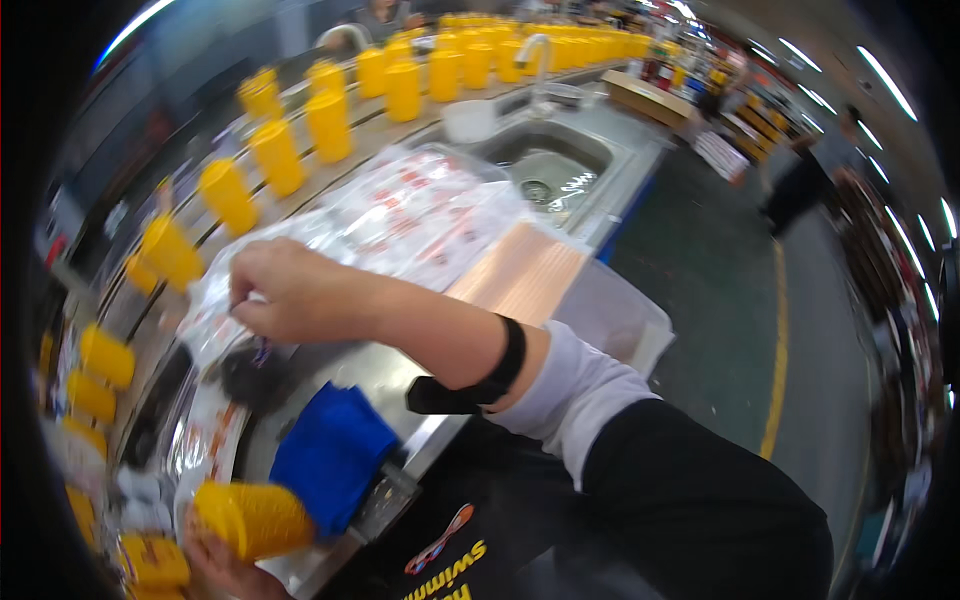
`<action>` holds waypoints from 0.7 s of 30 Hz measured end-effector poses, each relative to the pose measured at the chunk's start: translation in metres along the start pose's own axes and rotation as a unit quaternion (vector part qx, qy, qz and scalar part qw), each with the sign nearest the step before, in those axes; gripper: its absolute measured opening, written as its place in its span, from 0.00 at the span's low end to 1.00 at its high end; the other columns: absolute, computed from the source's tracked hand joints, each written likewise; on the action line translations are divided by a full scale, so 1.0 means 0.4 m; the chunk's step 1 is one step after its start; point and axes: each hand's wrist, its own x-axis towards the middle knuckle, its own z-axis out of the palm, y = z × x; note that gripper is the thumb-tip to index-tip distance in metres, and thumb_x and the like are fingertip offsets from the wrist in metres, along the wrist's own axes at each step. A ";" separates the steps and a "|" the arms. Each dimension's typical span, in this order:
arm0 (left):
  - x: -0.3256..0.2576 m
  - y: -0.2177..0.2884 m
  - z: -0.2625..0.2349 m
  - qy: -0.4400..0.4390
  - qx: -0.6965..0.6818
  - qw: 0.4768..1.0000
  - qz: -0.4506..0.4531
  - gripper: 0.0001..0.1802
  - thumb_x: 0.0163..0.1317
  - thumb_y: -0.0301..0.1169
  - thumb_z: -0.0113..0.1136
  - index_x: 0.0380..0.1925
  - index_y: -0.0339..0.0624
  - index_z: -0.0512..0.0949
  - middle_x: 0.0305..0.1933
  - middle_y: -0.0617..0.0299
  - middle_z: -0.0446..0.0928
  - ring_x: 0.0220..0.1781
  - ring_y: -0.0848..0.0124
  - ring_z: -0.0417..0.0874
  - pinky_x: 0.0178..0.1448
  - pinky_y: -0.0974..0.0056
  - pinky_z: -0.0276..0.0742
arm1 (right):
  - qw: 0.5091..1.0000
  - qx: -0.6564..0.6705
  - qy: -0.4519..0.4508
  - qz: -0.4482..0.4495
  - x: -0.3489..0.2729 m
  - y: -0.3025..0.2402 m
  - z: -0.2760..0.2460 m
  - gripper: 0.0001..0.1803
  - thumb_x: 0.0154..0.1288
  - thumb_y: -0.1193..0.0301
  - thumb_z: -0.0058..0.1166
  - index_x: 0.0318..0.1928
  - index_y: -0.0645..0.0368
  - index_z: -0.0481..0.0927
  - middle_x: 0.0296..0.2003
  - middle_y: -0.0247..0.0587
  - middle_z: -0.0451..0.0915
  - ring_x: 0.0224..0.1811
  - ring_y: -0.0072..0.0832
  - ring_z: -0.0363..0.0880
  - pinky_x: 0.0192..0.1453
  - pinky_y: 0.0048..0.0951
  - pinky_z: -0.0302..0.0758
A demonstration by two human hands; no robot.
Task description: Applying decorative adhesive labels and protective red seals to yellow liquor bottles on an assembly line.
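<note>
At the lower left, my left hand (222, 562) is wrapped around a yellow cylindrical cup (254, 520), which lies tilted on its side. My right arm reaches across the view, and my right hand (283, 288) hangs over the near edge of a clear plastic sheet (400, 210) with orange-red prints. Its fingers are pinched together; a small pale bit shows between them, too blurred to name. Below that hand is a dark round patch (255, 375) on the metal counter. A blue cloth (335, 445) lies between my two hands, near the counter's edge.
Rows of yellow cups (277, 157) line the ledge behind the counter. A metal sink (545, 170) with water, a faucet (535, 52) and a white tub (470, 121) are farther back. A peach striped sheet (525, 268) lies beside a clear plastic bin (625, 310). Another person (815, 170) stands in the aisle.
</note>
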 end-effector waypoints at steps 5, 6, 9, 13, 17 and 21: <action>-0.037 -0.034 -0.016 -0.003 -0.057 0.998 0.016 0.28 0.68 0.40 0.43 0.61 0.29 0.67 0.60 0.48 0.71 0.63 0.59 0.71 0.70 0.59 0.62 | 0.984 0.164 -0.034 0.055 0.011 -0.095 0.147 0.09 0.62 0.71 0.60 0.39 0.62 0.78 0.35 0.34 0.78 0.39 0.18 0.74 0.43 0.23 0.74; -0.051 -0.029 -0.014 0.013 -0.022 1.000 0.017 0.27 0.71 0.39 0.40 0.61 0.29 0.67 0.62 0.50 0.70 0.65 0.62 0.71 0.70 0.60 0.62 | 0.980 0.184 -0.050 0.065 0.017 -0.119 0.163 0.07 0.64 0.73 0.59 0.40 0.62 0.77 0.38 0.33 0.78 0.40 0.15 0.74 0.45 0.20 0.73; -0.054 -0.007 -0.015 0.002 -0.050 0.999 0.014 0.25 0.72 0.41 0.44 0.60 0.33 0.69 0.59 0.53 0.73 0.61 0.67 0.72 0.67 0.63 0.62 | 0.962 0.259 -0.085 0.033 0.047 -0.202 0.213 0.04 0.65 0.75 0.56 0.38 0.61 0.76 0.46 0.37 0.78 0.39 0.15 0.72 0.44 0.17 0.71; -0.056 0.022 -0.015 0.014 -0.163 0.986 -0.019 0.24 0.72 0.42 0.48 0.59 0.34 0.70 0.57 0.55 0.73 0.59 0.70 0.72 0.66 0.65 0.63 | 0.938 0.331 -0.101 -0.002 0.036 -0.272 0.242 0.04 0.67 0.73 0.54 0.38 0.61 0.75 0.48 0.37 0.77 0.35 0.11 0.68 0.40 0.15 0.67; -0.072 0.013 -0.015 0.030 -0.129 0.991 -0.005 0.25 0.72 0.43 0.48 0.59 0.34 0.70 0.57 0.55 0.72 0.58 0.70 0.72 0.66 0.65 0.63 | 0.930 0.348 -0.102 0.059 -0.025 -0.265 0.294 0.06 0.66 0.73 0.56 0.37 0.63 0.74 0.42 0.31 0.76 0.32 0.10 0.63 0.36 0.15 0.64; -0.083 0.000 -0.006 0.035 -0.166 0.985 -0.030 0.26 0.68 0.40 0.54 0.60 0.36 0.68 0.57 0.56 0.71 0.59 0.69 0.70 0.67 0.62 0.60 | 0.933 0.325 -0.122 0.099 -0.073 -0.232 0.305 0.06 0.67 0.73 0.55 0.37 0.62 0.73 0.46 0.33 0.76 0.31 0.09 0.62 0.36 0.15 0.64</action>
